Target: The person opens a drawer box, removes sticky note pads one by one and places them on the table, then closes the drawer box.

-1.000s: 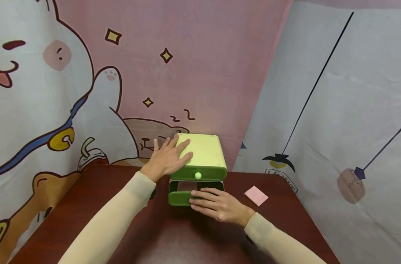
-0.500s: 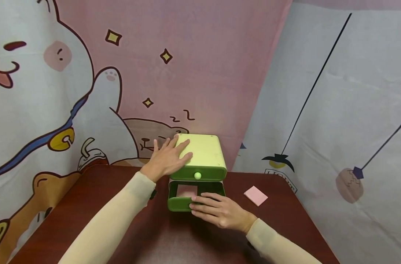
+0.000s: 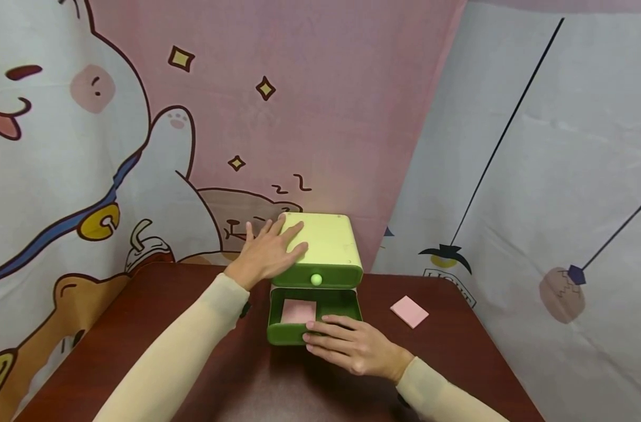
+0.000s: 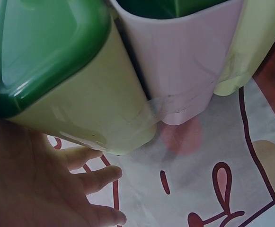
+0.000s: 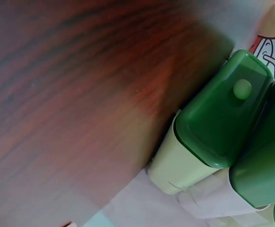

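Observation:
A small stacked drawer cabinet (image 3: 326, 240) with a cream top and green fronts stands at the table's back. My left hand (image 3: 265, 255) rests spread on the left of its top; the left wrist view shows that hand's fingers beyond the cream shell. Below the knobbed top drawer, a green drawer (image 3: 278, 335) in a pink shell is pulled out. My right hand (image 3: 354, 346) holds this drawer at the middle of its front; fingers hide its knob. Inside, on the left, lies a pink square pad (image 3: 299, 311). The right wrist view shows the knobbed front (image 5: 222, 113) and the pulled-out drawer (image 5: 265, 161).
Another pink square pad (image 3: 409, 312) lies on the dark red-brown table (image 3: 194, 328), right of the cabinet. Directly behind hangs a cartoon-printed cloth (image 3: 341, 117). Part of a third tier (image 4: 255, 47) shows in the left wrist view.
My right hand has drawn the drawer steadily out toward me, and more of the pink pad inside shows. The left hand stays on the cabinet top.

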Available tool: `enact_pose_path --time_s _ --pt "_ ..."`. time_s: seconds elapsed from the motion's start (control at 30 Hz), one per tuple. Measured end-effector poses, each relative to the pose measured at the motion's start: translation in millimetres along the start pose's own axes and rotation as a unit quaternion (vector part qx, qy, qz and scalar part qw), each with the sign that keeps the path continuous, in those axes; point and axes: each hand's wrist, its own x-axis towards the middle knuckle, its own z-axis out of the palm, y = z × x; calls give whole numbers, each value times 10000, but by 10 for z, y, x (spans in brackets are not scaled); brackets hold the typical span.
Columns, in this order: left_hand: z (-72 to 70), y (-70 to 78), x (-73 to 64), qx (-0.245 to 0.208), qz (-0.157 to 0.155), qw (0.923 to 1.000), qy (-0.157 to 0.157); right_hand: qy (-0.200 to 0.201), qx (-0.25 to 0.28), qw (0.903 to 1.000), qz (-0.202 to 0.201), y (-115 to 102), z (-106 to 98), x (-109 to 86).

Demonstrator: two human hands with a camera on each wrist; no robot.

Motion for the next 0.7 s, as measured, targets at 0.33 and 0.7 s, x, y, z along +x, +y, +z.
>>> enact_pose_path --time_s 0.33,0.7 --pt "-12 11 -10 -19 -12 10000 -39 69 -11 10000 -33 -96 -19 -31" --pt "-2 6 -7 -41 -15 10000 -54 231 -87 9995 -204 -147 -73 19"
